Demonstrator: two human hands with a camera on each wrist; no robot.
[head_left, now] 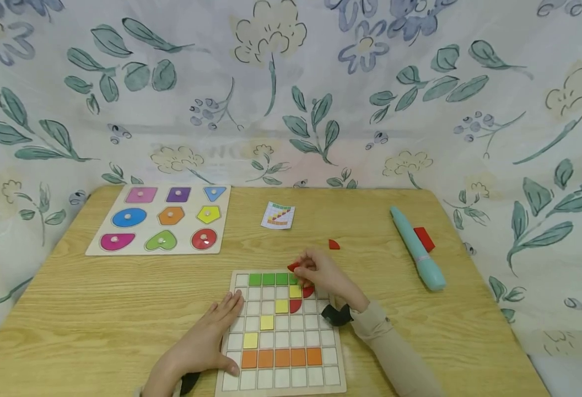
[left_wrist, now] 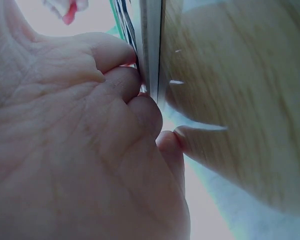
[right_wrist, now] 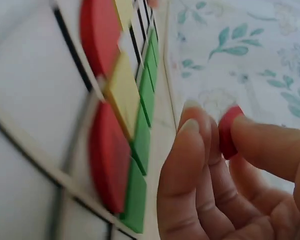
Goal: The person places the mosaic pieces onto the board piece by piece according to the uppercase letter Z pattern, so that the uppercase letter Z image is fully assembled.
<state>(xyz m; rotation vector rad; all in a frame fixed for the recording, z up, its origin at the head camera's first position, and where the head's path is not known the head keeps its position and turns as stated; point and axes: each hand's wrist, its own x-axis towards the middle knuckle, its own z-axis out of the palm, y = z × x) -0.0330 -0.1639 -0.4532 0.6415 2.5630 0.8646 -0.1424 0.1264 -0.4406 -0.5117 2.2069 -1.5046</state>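
My right hand (head_left: 323,275) pinches a red quarter-circle piece (right_wrist: 230,132) between thumb and fingers, over the top edge of a wooden grid board (head_left: 282,378). Below that hand, two red quarter-circle pieces (head_left: 295,306) sit on the grid beside a diagonal of yellow squares (head_left: 267,322). Green squares (head_left: 268,279) line the top row, partly covered by the hand. Orange squares (head_left: 282,358) fill part of a lower row. Along the board's left edge rests my left hand (head_left: 204,336), fingers extended and thumb spread near the lower corner.
Beyond the board lie a small printed pattern card (head_left: 278,215) and a loose red quarter-circle (head_left: 334,244). A shape puzzle with knobs (head_left: 157,227) is at the back left. To the right are a teal pen-like tool (head_left: 417,251) and a red block (head_left: 424,239).
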